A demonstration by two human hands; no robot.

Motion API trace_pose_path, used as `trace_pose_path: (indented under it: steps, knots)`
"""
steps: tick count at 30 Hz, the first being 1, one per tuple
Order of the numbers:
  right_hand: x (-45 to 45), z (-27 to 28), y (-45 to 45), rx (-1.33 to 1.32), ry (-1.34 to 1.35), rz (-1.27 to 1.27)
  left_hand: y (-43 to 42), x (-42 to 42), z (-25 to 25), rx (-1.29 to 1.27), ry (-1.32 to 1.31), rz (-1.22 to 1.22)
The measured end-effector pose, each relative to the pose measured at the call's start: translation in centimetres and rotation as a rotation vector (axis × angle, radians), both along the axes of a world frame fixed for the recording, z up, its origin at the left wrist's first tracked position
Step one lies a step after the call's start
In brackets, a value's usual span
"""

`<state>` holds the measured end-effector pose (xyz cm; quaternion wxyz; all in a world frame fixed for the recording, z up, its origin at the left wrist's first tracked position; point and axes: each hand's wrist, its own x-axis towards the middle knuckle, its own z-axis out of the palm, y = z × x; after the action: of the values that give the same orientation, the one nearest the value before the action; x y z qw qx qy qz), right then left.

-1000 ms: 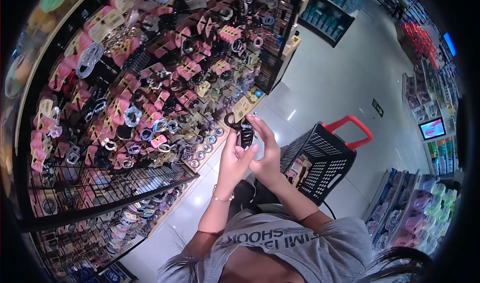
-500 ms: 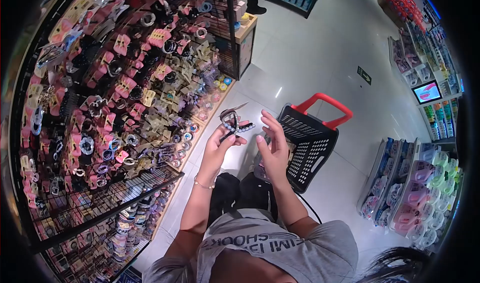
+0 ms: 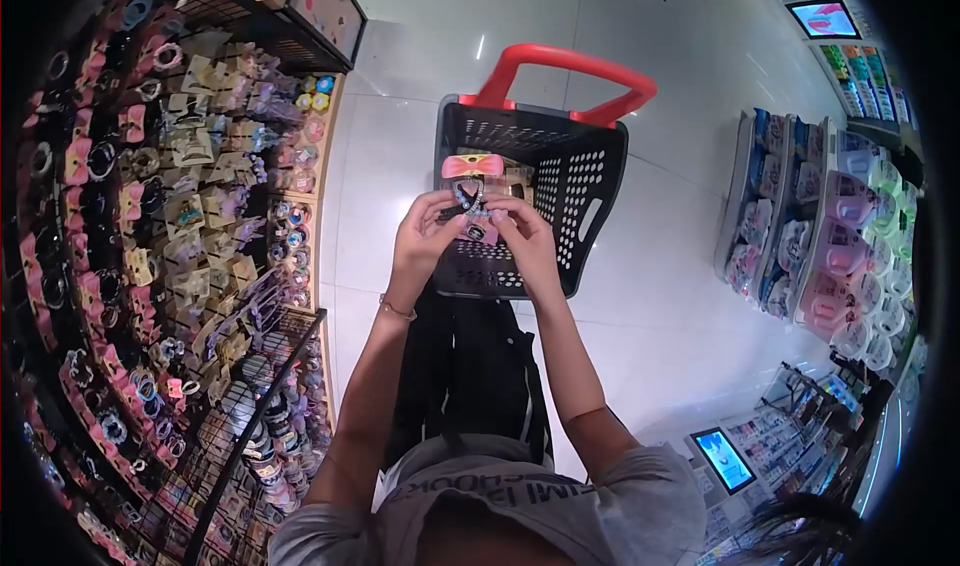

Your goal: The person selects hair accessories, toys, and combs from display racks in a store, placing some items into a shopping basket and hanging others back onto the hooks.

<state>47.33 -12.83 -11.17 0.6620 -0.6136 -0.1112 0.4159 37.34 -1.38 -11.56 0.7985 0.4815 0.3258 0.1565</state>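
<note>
So on my feed I had the left hand point(image 3: 424, 238) and the right hand point(image 3: 526, 240) close together, fingers curled and thumbs in, both pinching a beaded hair accessory point(image 3: 470, 200) between them. It was up over the black basket point(image 3: 598, 151), the one with the red handle point(image 3: 572, 58), parked on the shiny tiled floor point(image 3: 395, 66). A pink bow point(image 3: 472, 166) showed just past it, but I couldn't tell if they were attached.
</note>
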Motion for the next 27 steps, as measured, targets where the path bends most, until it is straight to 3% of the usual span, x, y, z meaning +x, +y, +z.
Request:
trace_pose_path:
  steps: [2, 6, 8, 10, 11, 14, 15, 16, 17, 18, 20, 22, 23, 25, 27]
  knots:
    - [0.4, -6.1, -1.9, -0.054, 0.020, -0.067, -2.1, 1.1, -5.5, 0.083, 0.172, -0.065]
    - [0.0, -20.8, -7.1, -0.132, 0.341, -0.331, -7.1, 2.2, -17.1, 0.423, 0.442, -0.282]
    - [-0.6, -27.3, -9.8, -0.321, 0.341, -0.253, -9.4, 1.4, -24.3, 0.393, 0.494, -0.277]
    - [-1.9, -33.2, -11.8, -0.444, 0.309, -0.167, -11.4, 0.0, -31.0, 0.722, 0.553, -0.324]
    - [-2.6, -36.0, -12.3, -0.494, 0.216, -0.085, -12.3, -1.4, -35.7, 0.729, 0.575, -0.400]
    - [-4.9, -41.7, -13.2, -0.402, 0.111, -0.048, -12.4, -2.2, -39.4, 0.643, 0.800, -0.595]
    - [-5.2, -42.7, -12.9, -0.492, 0.048, 0.011, -12.6, -3.1, -42.3, 0.744, 0.861, -0.689]
    - [-5.4, -44.7, -13.0, -0.578, -0.020, 0.072, -12.5, -3.2, -43.8, 0.750, 0.861, -0.703]
    - [-6.6, -48.7, -13.5, -0.522, -0.058, 0.047, -12.3, -3.5, -45.2, 0.627, 0.849, -0.642]
    - [-6.1, -49.3, -13.0, -0.516, -0.052, 0.036, -12.1, -3.6, -46.4, 0.507, 0.836, -0.577]
    - [-4.5, -49.2, -11.4, -0.529, -0.355, 0.056, -10.6, -1.5, -44.8, 0.627, 0.812, -0.557]
    - [-3.3, -51.4, -10.1, -0.562, -0.428, 0.044, -9.1, -0.1, -46.7, 0.883, 0.824, -0.740]
    - [-2.2, -52.0, -9.3, -0.606, -0.476, 0.122, -8.7, 0.2, -47.9, 1.023, 0.804, -0.713]
    - [0.5, -51.2, -7.2, -0.696, -0.463, 0.252, -7.7, 1.1, -50.1, 1.070, 0.835, -0.695]
    - [1.0, -53.4, -5.8, -0.595, -0.602, 0.174, -7.2, 2.5, -50.8, 1.092, 0.905, -0.635]
